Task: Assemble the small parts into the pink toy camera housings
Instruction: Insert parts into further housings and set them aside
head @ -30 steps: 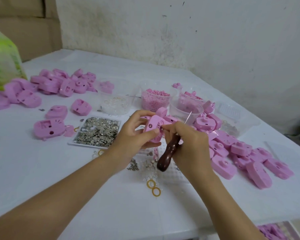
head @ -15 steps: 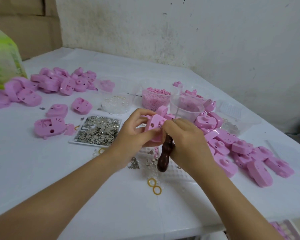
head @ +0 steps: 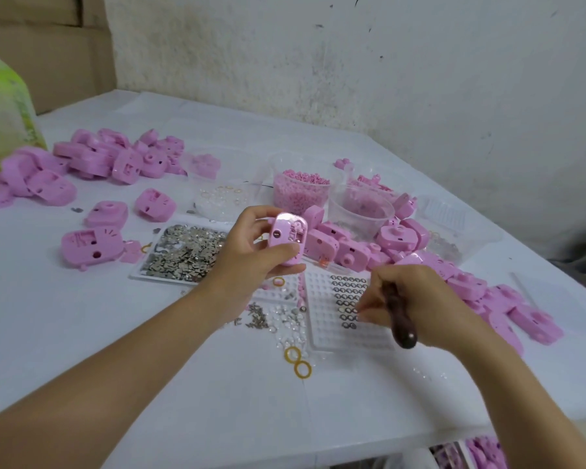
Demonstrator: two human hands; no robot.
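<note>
Our left hand (head: pixel 247 265) gripped one pink plastic camera housing (head: pixel 286 240); our right hand (head: pixel 423 306) clutched a brown wooden-handled tool (head: pixel 401 330). Piled housings (head: pixel 398 233) beyond looked mostly unassembled.

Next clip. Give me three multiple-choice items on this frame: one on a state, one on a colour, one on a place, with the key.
1. The left hand: A. grips a pink housing above the table; B. lies flat on the table; C. is out of view.
2. The handle of the tool in the right hand is: A. green; B. dark brown; C. white.
3. The right hand's fingertips reach: A. the pink housing; B. the dimpled white tray; C. the left hand.
Key: 1 A, its fingers curl round the housing; 2 B, the handle shows dark brown below the palm; 3 B, the fingertips sit over the tray's filled dimples.
</note>
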